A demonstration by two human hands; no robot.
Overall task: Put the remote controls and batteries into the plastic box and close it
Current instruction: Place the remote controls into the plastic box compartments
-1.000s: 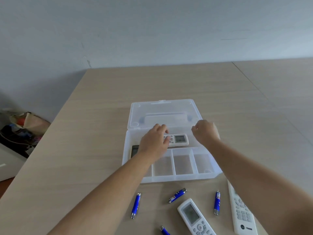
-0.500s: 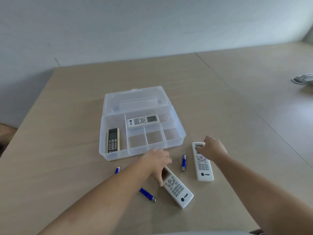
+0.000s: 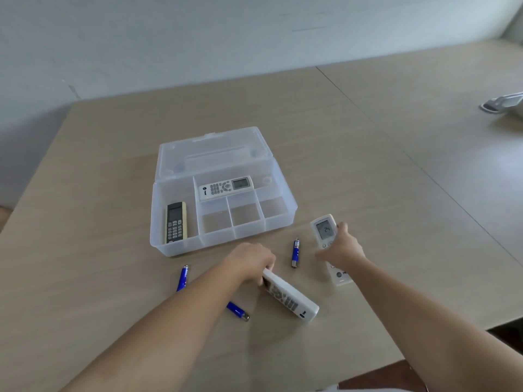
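The clear plastic box [image 3: 278,222] stands open on the table, lid laid back. Inside lie a white remote [image 3: 225,187] in the rear compartment and a black-and-cream remote [image 3: 175,222] in the left one. My left hand [image 3: 249,263] grips the top end of a white remote [image 3: 291,299], tilting it on its edge. My right hand [image 3: 341,247] is closed over the middle of another white remote [image 3: 325,230], whose screen end sticks out. Three blue batteries lie in front of the box: one between my hands [image 3: 295,252], one on the left [image 3: 182,278], one under my left forearm [image 3: 237,310].
The wooden table [image 3: 353,165] ends at a wall behind and at an edge near right. A seam runs diagonally to a second table with a grey object [image 3: 502,104] at far right. The box's three small front compartments hold nothing.
My hands left the box and came down to the two white remotes in front of it. The left hand has tipped its remote up; the right hand closed around the other.
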